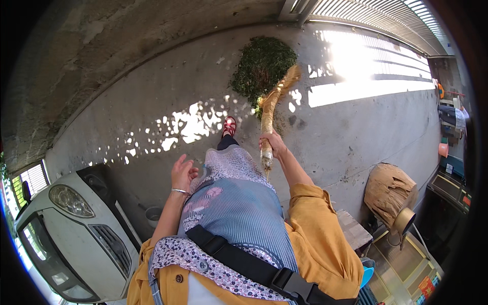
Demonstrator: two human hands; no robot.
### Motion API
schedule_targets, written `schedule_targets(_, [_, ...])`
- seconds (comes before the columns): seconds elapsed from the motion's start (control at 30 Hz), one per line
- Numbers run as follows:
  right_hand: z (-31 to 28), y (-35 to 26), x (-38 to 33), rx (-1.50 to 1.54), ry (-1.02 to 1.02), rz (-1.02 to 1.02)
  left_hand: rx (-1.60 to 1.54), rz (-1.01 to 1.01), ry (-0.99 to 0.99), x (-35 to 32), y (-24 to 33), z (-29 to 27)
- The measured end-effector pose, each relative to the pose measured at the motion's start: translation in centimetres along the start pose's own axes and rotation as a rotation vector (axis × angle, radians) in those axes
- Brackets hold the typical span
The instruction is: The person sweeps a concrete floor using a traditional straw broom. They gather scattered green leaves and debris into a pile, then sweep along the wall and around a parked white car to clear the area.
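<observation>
My right hand (pixel 275 144) is wrapped round the bound handle of a straw broom (pixel 270 114). The broom points away from me, its bristle end lying over the right edge of a heap of green leaves and cut stems (pixel 262 63) on the concrete floor. In front of my body on the left, my left hand (pixel 183 174) hangs in the air with its fingers loosely bent and apart, holding nothing. One foot in a red shoe (pixel 229 125) shows between me and the heap.
A pale car (pixel 86 239) stands at the left, a grey bucket (pixel 153 215) beside it. On the right are a large brown stump-like block (pixel 390 189), a metal pot (pixel 404 220) and a pink bucket (pixel 443 149). A wall (pixel 101 56) and slatted gate (pixel 376 15) bound the far side.
</observation>
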State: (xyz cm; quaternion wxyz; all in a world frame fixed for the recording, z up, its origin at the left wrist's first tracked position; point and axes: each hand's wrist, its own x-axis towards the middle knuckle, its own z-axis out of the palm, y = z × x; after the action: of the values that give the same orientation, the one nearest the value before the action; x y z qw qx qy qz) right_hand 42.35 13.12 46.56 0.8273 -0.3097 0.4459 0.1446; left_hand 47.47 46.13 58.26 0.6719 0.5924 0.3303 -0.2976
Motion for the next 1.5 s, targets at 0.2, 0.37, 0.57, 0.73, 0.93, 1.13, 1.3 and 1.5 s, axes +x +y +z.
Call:
schedule_targets(0.2, [4.1,-3.5,-3.2,0.314,-0.050,-0.076,0.200,0.000,-0.134,6.3,7.5,3.1])
schedule_targets(0.37, [2.4,-3.5,-10.1,0.376,0.066,-0.109,0.367,-0.004,-0.271,10.2,11.7,8.0])
schedule_targets(0.57, [4.1,2.3,-17.5,0.070,0.344,-0.134,0.679,-0.082,-0.444,12.8,14.7,13.2])
schedule_targets(0.73, [7.4,9.8,-16.5,-0.101,0.681,-0.168,0.779,-0.076,-0.604,16.1,17.2,15.6])
schedule_targets(0.93, [10.8,16.7,-3.7,0.035,0.985,-0.083,0.923,-0.116,-0.694,21.3,23.8,14.2])
schedule_targets(1.13, [20.0,13.0,2.9,0.423,0.832,-0.208,0.976,-0.051,-0.698,27.9,31.5,12.1])
schedule_targets(1.3, [25.5,9.5,-2.0,0.497,0.821,-0.272,1.039,-0.110,-0.631,31.3,36.1,9.3])
schedule_targets(1.5, [23.4,12.9,8.4,0.451,1.009,-0.111,1.035,-0.157,-0.680,33.3,37.5,7.0])
